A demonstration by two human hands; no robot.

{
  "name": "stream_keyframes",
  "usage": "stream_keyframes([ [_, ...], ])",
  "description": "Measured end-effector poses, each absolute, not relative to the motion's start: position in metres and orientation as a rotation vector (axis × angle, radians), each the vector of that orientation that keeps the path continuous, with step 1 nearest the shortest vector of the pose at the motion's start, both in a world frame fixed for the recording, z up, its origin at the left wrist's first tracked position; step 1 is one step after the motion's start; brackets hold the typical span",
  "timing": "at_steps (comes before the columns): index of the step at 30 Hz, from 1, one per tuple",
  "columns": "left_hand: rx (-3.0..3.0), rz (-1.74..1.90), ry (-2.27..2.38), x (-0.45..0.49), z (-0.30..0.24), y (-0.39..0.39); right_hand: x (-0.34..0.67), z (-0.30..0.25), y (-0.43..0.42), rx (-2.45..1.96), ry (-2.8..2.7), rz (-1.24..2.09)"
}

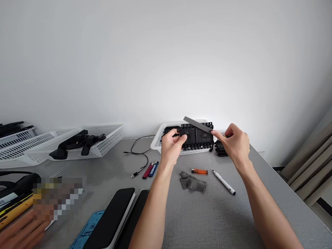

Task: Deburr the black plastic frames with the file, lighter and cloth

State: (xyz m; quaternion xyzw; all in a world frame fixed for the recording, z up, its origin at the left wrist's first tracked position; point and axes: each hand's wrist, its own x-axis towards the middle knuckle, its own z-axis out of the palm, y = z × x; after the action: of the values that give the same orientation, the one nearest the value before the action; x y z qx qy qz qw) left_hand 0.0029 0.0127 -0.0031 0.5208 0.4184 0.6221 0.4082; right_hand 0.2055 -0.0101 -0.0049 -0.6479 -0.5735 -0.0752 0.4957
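Observation:
My left hand (173,145) grips a rectangular black plastic part (189,136) by its left end, thumb on the face. Toothed clips line its long edges. My right hand (236,145) is closed around one end of a flat grey file (197,124), which slants up to the left across the part's upper edge. Whether the file touches the part, I cannot tell. Behind them stands a white plastic basket (156,142) with more black parts, mostly hidden. Another black part (220,149) lies on the table, partly behind my right hand.
On the grey table (207,218) lie a grey cloth (193,182), an orange lighter (199,171), a white marker (224,182), red and blue lighters (150,170), a cable (141,153) and a black phone-like slab (110,218). Another person's hand (28,228) is at lower left, near white baskets (109,140).

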Motion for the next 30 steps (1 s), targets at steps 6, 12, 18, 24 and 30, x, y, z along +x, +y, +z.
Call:
stream_keyframes([
  [6, 1.329, 1.56, 1.016, 0.004, -0.001, 0.01, 0.199, -0.004, -0.015, -1.554, -1.441, -0.186],
  [12, 1.289, 1.578, 1.046, -0.001, -0.003, 0.013, 0.205, -0.003, -0.01, -1.59, -1.358, -0.166],
  [18, 1.315, 1.588, 1.007, 0.0, 0.0, 0.01, 0.205, -0.003, -0.012, -1.507, -1.399, -0.153],
  [24, 1.272, 1.579, 1.062, -0.002, 0.002, 0.009, 0.214, -0.004, -0.006, -1.469, -1.29, -0.081],
  [30, 1.264, 1.587, 1.062, -0.001, 0.004, 0.005, 0.214, -0.004, -0.007, -1.449, -1.329, -0.016],
])
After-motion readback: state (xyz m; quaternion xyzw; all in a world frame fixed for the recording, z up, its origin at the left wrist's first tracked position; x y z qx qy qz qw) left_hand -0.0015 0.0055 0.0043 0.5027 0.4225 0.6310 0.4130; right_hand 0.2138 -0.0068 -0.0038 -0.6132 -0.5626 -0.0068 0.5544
